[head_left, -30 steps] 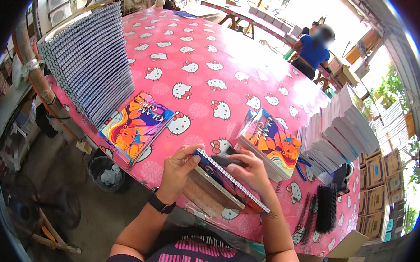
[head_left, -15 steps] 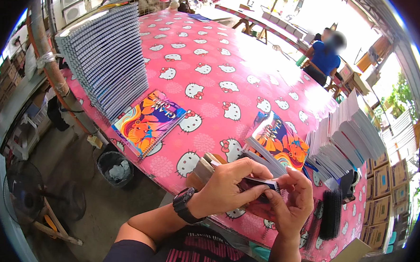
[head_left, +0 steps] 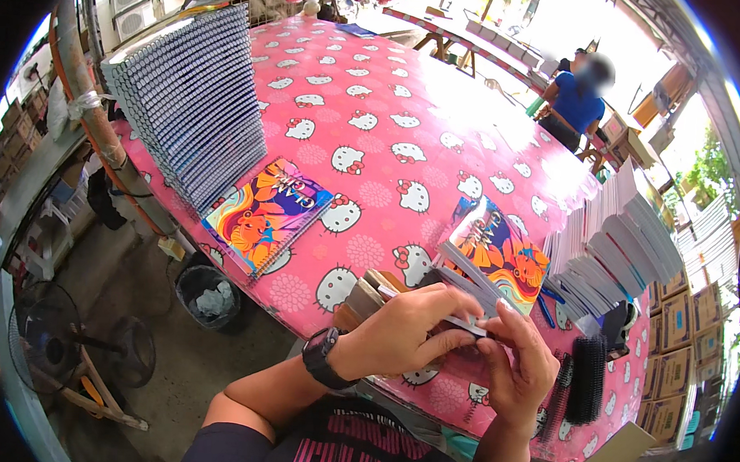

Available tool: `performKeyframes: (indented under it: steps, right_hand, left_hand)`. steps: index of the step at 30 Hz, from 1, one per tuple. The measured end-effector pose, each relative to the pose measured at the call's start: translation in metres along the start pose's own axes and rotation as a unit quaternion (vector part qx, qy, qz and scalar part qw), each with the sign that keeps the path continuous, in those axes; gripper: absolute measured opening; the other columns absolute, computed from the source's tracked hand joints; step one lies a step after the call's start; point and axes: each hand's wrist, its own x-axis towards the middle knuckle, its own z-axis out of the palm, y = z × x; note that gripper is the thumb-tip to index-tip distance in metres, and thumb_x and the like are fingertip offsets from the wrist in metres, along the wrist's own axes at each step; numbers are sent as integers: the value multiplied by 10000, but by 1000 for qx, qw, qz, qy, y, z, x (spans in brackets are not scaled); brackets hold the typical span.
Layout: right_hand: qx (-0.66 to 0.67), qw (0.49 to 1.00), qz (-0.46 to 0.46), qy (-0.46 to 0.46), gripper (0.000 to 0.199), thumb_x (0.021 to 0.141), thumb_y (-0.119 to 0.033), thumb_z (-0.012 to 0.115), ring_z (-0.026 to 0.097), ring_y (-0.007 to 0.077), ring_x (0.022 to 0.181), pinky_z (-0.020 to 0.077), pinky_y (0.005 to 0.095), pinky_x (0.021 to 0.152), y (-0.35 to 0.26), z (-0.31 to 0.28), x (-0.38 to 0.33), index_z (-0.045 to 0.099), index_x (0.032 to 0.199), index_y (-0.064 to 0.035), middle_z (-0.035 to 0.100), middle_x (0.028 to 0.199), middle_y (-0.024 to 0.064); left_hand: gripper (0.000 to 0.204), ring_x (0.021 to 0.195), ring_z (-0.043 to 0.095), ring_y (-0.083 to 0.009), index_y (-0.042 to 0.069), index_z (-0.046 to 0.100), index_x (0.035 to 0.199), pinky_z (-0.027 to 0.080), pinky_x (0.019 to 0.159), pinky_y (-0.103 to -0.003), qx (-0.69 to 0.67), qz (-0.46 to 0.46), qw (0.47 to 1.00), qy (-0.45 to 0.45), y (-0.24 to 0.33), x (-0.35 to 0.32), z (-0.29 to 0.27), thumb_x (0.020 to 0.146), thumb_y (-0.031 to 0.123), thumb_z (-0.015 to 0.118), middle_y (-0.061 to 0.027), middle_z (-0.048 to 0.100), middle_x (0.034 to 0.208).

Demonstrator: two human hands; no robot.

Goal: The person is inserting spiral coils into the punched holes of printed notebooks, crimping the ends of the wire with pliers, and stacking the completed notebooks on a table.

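— Fingers of the left hand (head_left: 402, 333) and right hand (head_left: 513, 368): how are they set?
— Both are clamped on a thin booklet (head_left: 464, 324), held just above the pink surface (head_left: 376, 106); a colourful notebook (head_left: 503, 255) is seen just beyond them.

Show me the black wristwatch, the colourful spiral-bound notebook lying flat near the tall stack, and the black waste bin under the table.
Black wristwatch (head_left: 320, 355), head view, on its strap.
Colourful spiral-bound notebook (head_left: 264, 215), head view, mid-cover.
Black waste bin (head_left: 185, 281), head view, on its rim.

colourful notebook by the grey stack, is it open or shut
Shut: the colourful notebook lies flat on the pink tablecloth, front cover up, no inside pages showing.
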Motion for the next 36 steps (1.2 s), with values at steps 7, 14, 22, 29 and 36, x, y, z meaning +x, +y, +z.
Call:
performKeyframes:
  steps: [7, 14, 22, 29, 36]
  right_hand:
    - [109, 972, 77, 196, 602, 856, -328, 666, 569, 179, 996, 441, 313, 886, 37, -32, 19, 440, 1303, 5, 587, 1158, 137]
    - [-221, 920, 293, 139, 531, 836, -267, 699, 540, 129, 842, 451, 281, 733, 222, -32, -38, 488, 1237, 11, 605, 976, 91]
    - [121, 893, 384, 201, 413, 791, -166, 752, 571, 104, 769, 471, 239, 720, 268, -43, -49, 538, 1074, 46, 621, 921, 55]
    - [-28, 947, 201, 249, 358, 802, -71, 715, 545, 116, 885, 448, 249, 786, 147, -41, -23, 513, 1088, 2, 587, 1037, 60]
    - [249, 929, 75, 264, 531, 785, -5, 713, 572, 145, 992, 479, 293, 857, 45, 16, -44, 420, 1227, -2, 564, 1099, 78]
  left_hand:
    - [107, 667, 521, -83, 45, 578, 989, 435, 550, -240, -48, 10, 934, 355, -29, -5, -64, 929, 134, 567, -3, 562, 814]
    - [217, 679, 510, -138, -8, 537, 962, 423, 614, -318, 275, -120, 766, 568, -117, -89, -221, 945, 208, 541, -48, 571, 783]
    - [482, 1034, 523, -348, 12, 485, 1227, 412, 888, -428, 625, -234, 610, 426, -147, -146, -224, 829, 219, 662, -188, 545, 1140]
    - [549, 1238, 407, -284, 25, 471, 1268, 330, 1011, -424, 373, -95, 856, 346, -69, -58, -136, 809, 232, 689, -161, 424, 1337]
    - [316, 957, 542, -91, -7, 550, 1160, 437, 828, -269, -105, -129, 978, 126, -39, -17, -50, 874, 105, 623, -86, 626, 1051]
